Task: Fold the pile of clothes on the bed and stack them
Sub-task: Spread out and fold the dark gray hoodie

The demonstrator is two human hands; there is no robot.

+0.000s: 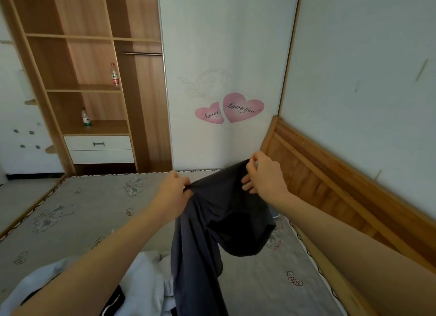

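A dark grey garment [212, 223] hangs in the air above the bed. My left hand [173, 190] pinches its upper edge on the left. My right hand [264, 174] grips the same edge on the right, fingers curled over the cloth. The fabric droops between my hands and trails down to the mattress at the bottom of the view. A pile of white and black clothes [141, 280] lies on the mattress [82, 209] under my left forearm, partly hidden by it.
A wooden headboard [330, 186] runs along the right side of the bed. Beyond the far edge stand a wardrobe with a white door bearing pink hearts [231, 108] and open wooden shelves [89, 89] holding two bottles.
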